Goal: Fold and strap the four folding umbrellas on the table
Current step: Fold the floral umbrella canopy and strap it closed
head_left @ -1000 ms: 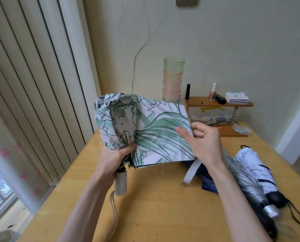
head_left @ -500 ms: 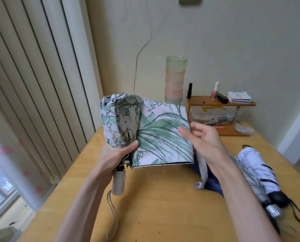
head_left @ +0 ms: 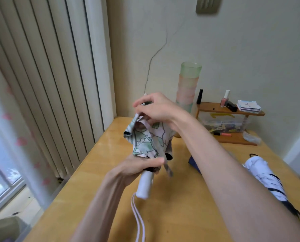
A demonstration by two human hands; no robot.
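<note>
1. Head view: the left hand (head_left: 140, 165) grips the floral umbrella (head_left: 145, 142) just above its white handle (head_left: 144, 186). The right hand (head_left: 156, 109) pinches the canopy top. The umbrella is held above the tabletop (head_left: 180, 215).
2. Handling, judged: light, with limp fabric over stiff ribs. Best held at the handle.
3. Count: three umbrellas are visible, namely the floral one, a navy umbrella (head_left: 194, 163) and a white umbrella (head_left: 262, 179). A fourth is not seen.

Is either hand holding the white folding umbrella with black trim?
No, the white umbrella lies on the wooden table; left hand and right hand both hold the green leaf-print umbrella.
</note>
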